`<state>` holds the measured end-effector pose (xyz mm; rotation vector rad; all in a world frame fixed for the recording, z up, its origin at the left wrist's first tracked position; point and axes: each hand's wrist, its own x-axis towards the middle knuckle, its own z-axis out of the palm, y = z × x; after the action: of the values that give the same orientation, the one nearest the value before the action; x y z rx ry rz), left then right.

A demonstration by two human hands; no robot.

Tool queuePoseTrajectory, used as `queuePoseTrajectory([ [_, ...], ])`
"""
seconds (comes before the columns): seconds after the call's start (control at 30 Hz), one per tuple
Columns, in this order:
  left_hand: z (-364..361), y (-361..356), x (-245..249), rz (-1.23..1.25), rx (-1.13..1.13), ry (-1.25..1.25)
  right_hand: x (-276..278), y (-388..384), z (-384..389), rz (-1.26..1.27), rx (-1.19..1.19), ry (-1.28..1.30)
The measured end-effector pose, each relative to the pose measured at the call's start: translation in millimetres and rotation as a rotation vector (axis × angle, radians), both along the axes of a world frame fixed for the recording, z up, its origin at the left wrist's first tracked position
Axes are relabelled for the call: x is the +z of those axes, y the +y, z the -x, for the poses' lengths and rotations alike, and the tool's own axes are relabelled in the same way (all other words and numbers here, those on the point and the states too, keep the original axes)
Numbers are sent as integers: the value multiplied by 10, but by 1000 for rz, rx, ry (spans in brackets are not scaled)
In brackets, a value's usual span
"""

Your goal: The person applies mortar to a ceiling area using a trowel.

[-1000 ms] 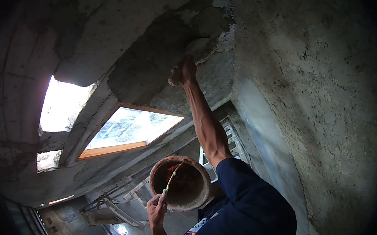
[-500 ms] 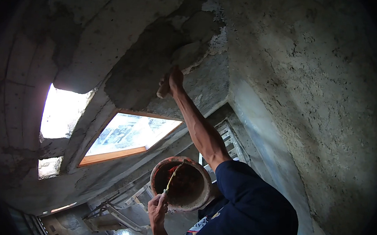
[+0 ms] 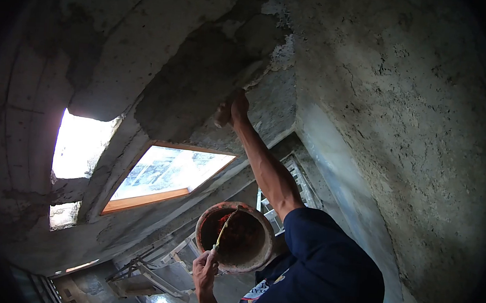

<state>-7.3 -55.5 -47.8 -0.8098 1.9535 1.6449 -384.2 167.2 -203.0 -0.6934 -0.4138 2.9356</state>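
Note:
My right hand [image 3: 239, 105] is raised to the wall, its fingers wrapped round the blunt handle of a trowel [image 3: 222, 117]. The trowel's blade is dim and hard to tell from the wet grey plaster [image 3: 188, 86] around it. Lower down, my left hand [image 3: 204, 271] is closed on the thin, mortar-crusted handle of a bucket [image 3: 267, 253]. This round bucket hangs with its mouth towards me, its rim coated in dried mortar. Its inside is dark and reddish, and the contents are hard to make out.
An orange-brown framed window [image 3: 146, 200] sits left of my raised arm. Farther left is a bright rough opening [image 3: 83, 143]. A rough cement wall [image 3: 403, 117] stands close on the right. Behind the bucket, a pale ladder-like frame [image 3: 305, 184] and wooden planks [image 3: 155, 280] show below.
My right hand has moved right with the trowel along the plaster. My left hand and the bucket have barely shifted.

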Motion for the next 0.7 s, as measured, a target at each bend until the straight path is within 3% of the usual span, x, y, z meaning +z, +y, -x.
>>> queuePoseTrajectory([
  [0.13,7,7,-17,8,-10,-15,251,-40,164,51,1,48],
  [0.37,16,35,-19,22,-51,-28,352,-302,103,-95,39,-4],
  [0.7,16,50,-24,10,-44,-2,479,-411,-459,-15,167,49],
])
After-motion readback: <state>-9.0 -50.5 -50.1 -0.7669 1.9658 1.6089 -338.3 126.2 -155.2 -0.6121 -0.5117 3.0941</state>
